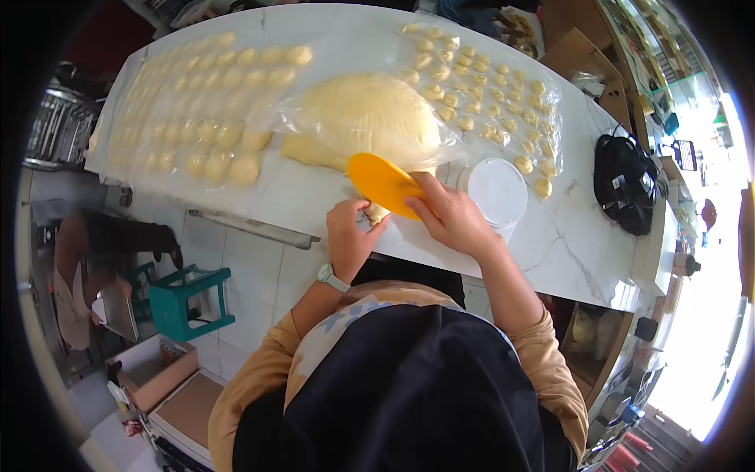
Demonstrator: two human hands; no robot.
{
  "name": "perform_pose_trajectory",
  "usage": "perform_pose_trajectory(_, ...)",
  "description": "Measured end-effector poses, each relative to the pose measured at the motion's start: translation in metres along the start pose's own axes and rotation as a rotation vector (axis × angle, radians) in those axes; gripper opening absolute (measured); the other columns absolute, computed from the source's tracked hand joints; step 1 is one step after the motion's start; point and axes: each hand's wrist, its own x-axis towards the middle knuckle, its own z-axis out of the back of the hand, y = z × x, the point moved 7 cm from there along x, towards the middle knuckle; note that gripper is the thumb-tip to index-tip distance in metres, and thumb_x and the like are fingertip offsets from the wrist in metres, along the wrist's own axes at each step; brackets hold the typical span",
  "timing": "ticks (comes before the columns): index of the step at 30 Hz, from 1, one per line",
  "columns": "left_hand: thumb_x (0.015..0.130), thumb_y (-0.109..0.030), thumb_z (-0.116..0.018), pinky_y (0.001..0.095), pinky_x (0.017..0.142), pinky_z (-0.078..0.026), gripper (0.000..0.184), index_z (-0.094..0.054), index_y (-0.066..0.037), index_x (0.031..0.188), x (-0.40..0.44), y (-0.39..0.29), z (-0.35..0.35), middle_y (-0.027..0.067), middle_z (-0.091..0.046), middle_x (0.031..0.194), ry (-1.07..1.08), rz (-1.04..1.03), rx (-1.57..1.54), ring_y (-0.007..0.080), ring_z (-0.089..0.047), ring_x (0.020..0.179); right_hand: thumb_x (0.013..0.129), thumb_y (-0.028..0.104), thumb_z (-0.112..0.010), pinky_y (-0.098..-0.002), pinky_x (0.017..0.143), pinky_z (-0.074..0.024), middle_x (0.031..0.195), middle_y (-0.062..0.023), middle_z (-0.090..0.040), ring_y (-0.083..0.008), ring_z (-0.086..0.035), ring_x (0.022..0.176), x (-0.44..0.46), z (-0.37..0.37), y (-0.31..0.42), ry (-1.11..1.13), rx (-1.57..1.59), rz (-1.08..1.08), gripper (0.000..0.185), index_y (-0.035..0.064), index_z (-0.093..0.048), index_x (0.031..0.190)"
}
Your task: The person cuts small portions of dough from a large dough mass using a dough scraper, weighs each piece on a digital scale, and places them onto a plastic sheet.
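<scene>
My right hand (456, 216) grips an orange plastic dough scraper (381, 181) by its right edge, its blade tilted over the table edge. Just below the blade, my left hand (350, 232) is closed round a small piece of dough (376, 212), with thumb and fingers on it. Beyond the scraper lies a large mound of pale yellow dough (366, 106) under clear plastic film, and an uncovered flap of dough (314, 151) sticks out at its left. A round white disc (497, 193), perhaps a scale's plate, sits right beside my right hand.
Rows of dough balls (224, 98) under plastic fill the table's left side; smaller dough pieces (495, 98) lie at the right. A black bag (625, 181) rests at the table's right end. On the floor at left are a green stool (189, 303) and another person (79, 275).
</scene>
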Motion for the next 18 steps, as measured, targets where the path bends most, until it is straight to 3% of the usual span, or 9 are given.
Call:
perform_pose_trajectory(4, 0.068, -0.012, -0.079, 0.0378, 0.074, -0.046, 0.031, -0.063, -0.006, 0.094, -0.02, 0.009, 0.015, 0.0084, -0.065, 0.091, -0.086, -0.047, -0.13, 0.0293, -0.06, 0.085, 0.089, 0.012, -0.052, -0.0431, 0.061, -0.0471, 0.084, -0.0149, -0.063, -0.0361, -0.061, 0.072, 0.035, -0.022, 0.035, 0.294, -0.221, 0.113, 0.025, 0.0073, -0.047, 0.113)
perform_pose_trajectory(8, 0.069, -0.011, -0.076, 0.038, 0.081, -0.043, 0.031, -0.062, -0.006, 0.096, -0.015, 0.005, 0.016, 0.0085, -0.064, 0.101, 0.01, -0.024, -0.128, 0.0267, -0.06, 0.092, 0.083, 0.007, -0.054, -0.0416, 0.06, -0.0477, 0.081, -0.0136, -0.062, -0.0342, -0.062, 0.074, 0.047, -0.059, 0.039, 0.468, -0.445, 0.185, 0.027, 0.007, -0.049, 0.11)
perform_pose_trajectory(13, 0.071, -0.007, -0.073, 0.0395, 0.078, -0.045, 0.028, -0.06, -0.004, 0.096, -0.006, -0.008, 0.014, 0.0084, -0.062, 0.097, 0.033, -0.083, -0.086, 0.0284, -0.061, 0.089, 0.079, 0.004, -0.057, -0.0405, 0.063, -0.0497, 0.083, -0.0134, -0.061, -0.0335, -0.062, 0.077, 0.021, -0.075, 0.018, 0.202, -0.37, 0.23, 0.032, 0.0049, -0.049, 0.11)
perform_pose_trajectory(17, 0.073, -0.004, -0.072, 0.0337, 0.069, -0.051, 0.029, -0.058, -0.003, 0.098, -0.017, -0.004, -0.004, 0.0081, -0.059, 0.093, 0.236, -0.014, -0.373, 0.024, -0.062, 0.086, 0.082, -0.001, -0.057, -0.0376, 0.068, -0.0511, 0.091, -0.0164, -0.061, -0.0338, -0.062, 0.082, -0.04, -0.069, -0.018, -0.162, -0.235, 0.33, 0.03, 0.0024, -0.048, 0.11)
perform_pose_trajectory(18, 0.074, -0.003, -0.072, 0.0314, 0.067, -0.053, 0.028, -0.058, -0.003, 0.098, -0.018, -0.012, -0.007, 0.0078, -0.059, 0.092, 0.262, 0.053, -0.498, 0.0224, -0.063, 0.085, 0.084, -0.001, -0.056, -0.0364, 0.069, -0.051, 0.093, -0.0169, -0.061, -0.0324, -0.063, 0.083, -0.055, -0.062, -0.034, -0.27, -0.156, 0.22, 0.029, 0.0018, -0.047, 0.111)
